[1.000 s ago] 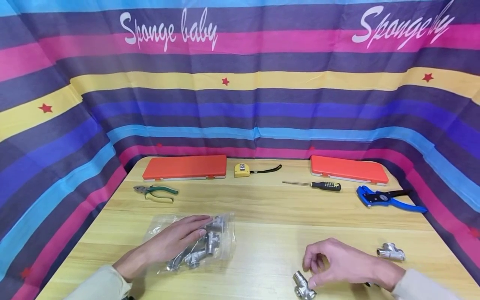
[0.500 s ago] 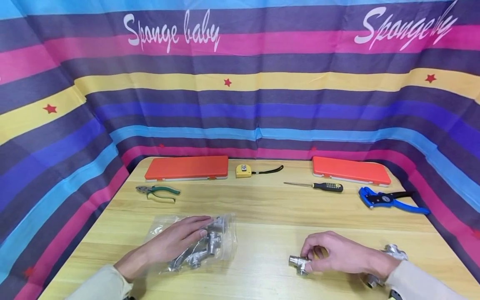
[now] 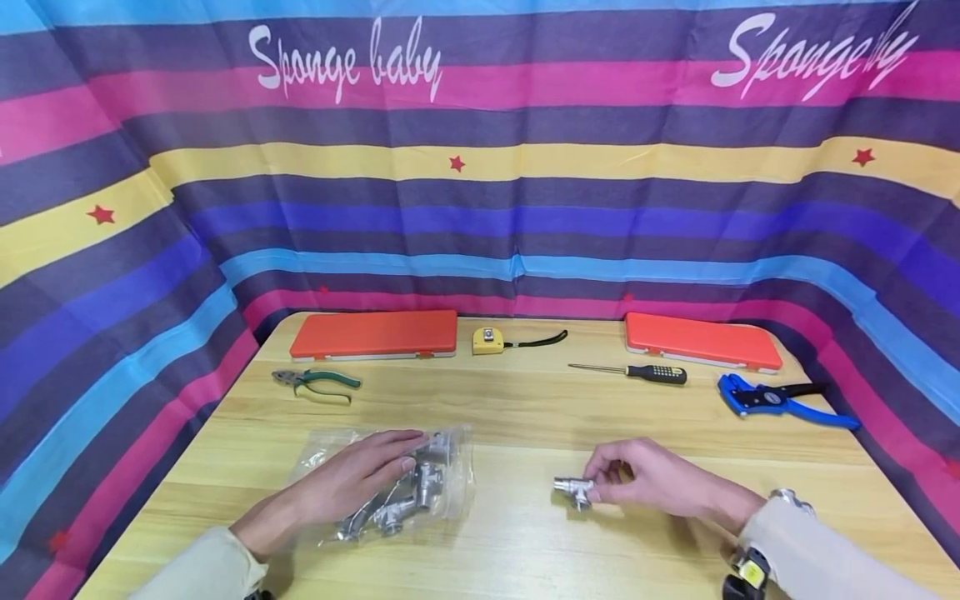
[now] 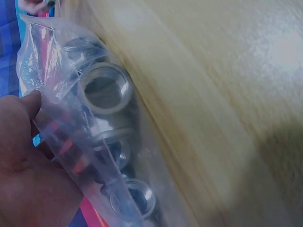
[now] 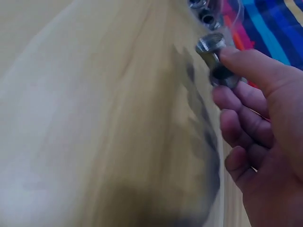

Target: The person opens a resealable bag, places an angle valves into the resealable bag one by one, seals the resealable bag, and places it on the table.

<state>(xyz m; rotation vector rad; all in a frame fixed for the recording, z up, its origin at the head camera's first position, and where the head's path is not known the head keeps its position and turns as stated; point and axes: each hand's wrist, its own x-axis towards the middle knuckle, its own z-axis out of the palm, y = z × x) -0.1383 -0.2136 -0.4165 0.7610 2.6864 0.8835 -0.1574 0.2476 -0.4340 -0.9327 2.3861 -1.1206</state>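
Note:
My left hand [image 3: 341,487] lies over a clear plastic bag [image 3: 457,500], its fingers stretched along the top. Several shiny metal pipe fittings are inside, their round threaded ends showing through the film in the left wrist view. There my thumb [image 4: 32,103] touches the film, while the other fingers are mostly hidden behind it. My right hand [image 3: 648,487] pinches one metal pipe fitting [image 3: 573,490] between thumb and fingertips, close over the table to the right of the bag. In the right wrist view the held fitting [image 5: 210,45] shows a threaded end, with the bag beyond.
Another fitting [image 3: 787,498] is partly hidden behind my right sleeve. Along the back are two red cases [image 3: 375,333], a yellow tape measure [image 3: 487,341] and a screwdriver [image 3: 656,374]. Green-handled pliers [image 3: 318,383] lie left, blue wire strippers [image 3: 780,400] right. A striped curtain [image 3: 480,221] surrounds the table.
My right hand has taken hold of the fitting and moved it left and away from me, toward the bag. The left hand stays where it was on the bag.

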